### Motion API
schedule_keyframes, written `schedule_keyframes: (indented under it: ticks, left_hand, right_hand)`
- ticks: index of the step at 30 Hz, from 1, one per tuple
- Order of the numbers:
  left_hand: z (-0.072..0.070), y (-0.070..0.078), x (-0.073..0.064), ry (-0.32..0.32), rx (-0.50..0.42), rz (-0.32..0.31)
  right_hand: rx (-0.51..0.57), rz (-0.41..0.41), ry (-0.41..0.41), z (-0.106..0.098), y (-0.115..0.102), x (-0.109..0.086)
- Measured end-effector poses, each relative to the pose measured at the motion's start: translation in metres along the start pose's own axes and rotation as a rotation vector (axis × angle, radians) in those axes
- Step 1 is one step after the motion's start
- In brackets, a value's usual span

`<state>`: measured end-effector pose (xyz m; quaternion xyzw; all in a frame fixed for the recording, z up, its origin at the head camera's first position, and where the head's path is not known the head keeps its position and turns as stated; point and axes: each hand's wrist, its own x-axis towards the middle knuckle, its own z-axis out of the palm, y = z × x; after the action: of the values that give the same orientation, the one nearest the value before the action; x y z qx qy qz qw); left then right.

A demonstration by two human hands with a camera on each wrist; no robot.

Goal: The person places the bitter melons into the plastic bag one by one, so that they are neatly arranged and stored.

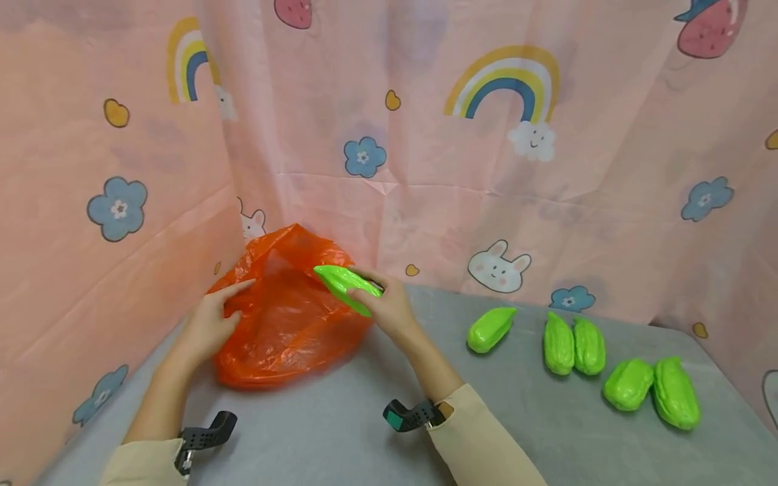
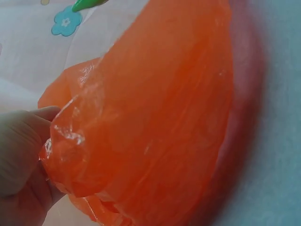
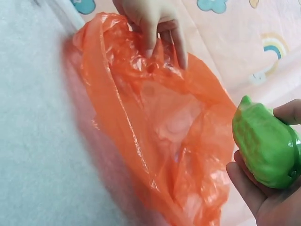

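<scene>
An orange plastic bag (image 1: 292, 317) stands on the grey table with its mouth spread wide. My left hand (image 1: 209, 324) holds the bag's left rim; in the right wrist view, that hand's fingers (image 3: 149, 35) are hooked over the rim. Between the thumb and fingers of my right hand (image 1: 389, 304) is a glossy green gourd-shaped vegetable (image 1: 343, 283) with a pointed tip, held over the bag's right edge. Its bumpy skin shows close up in the right wrist view, where the gourd (image 3: 265, 143) is beside the bag. The inside bottom of the bag is hard to make out.
Several similar green gourds lie on the right of the table (image 1: 425, 351), from a single gourd (image 1: 491, 329) to a pair near the right edge, including the rightmost gourd (image 1: 676, 395). A pink patterned curtain (image 1: 389, 223) hangs behind and at the left.
</scene>
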<state>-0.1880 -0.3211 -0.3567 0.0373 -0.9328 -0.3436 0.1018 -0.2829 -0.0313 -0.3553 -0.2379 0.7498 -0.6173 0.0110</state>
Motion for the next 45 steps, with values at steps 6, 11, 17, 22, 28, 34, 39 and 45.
schedule_keyframes:
  ticks: [6,11,17,22,28,34,39,45]
  left_hand:
    - [0.008,0.003,0.001,-0.010,0.012,0.044]
    - [0.009,0.004,-0.002,-0.009,-0.016,0.008]
    - [0.009,0.006,-0.001,-0.006,-0.008,-0.010]
    - [0.008,0.005,-0.001,-0.015,-0.006,-0.016]
    - [0.001,0.004,-0.002,-0.022,-0.016,-0.047]
    - [0.002,0.007,-0.001,-0.025,0.005,-0.013]
    - [0.005,0.008,0.000,-0.011,0.015,0.005]
    - [0.005,0.008,0.001,-0.030,-0.030,-0.016]
  right_hand:
    - [-0.046,-0.034,0.047,0.007,0.005,0.009]
    - [-0.004,-0.006,0.101,0.009,0.018,0.012]
    - [0.018,-0.021,0.131,0.012,0.031,0.012]
    - [-0.007,-0.004,0.149,0.022,0.027,0.008]
    - [-0.010,-0.006,0.115,0.038,0.020,-0.002]
    - [0.042,0.010,0.062,0.051,0.015,-0.010]
    - [0.018,0.040,0.052,0.062,0.014,-0.017]
    - [-0.040,0.061,0.073,0.072,0.020,-0.024]
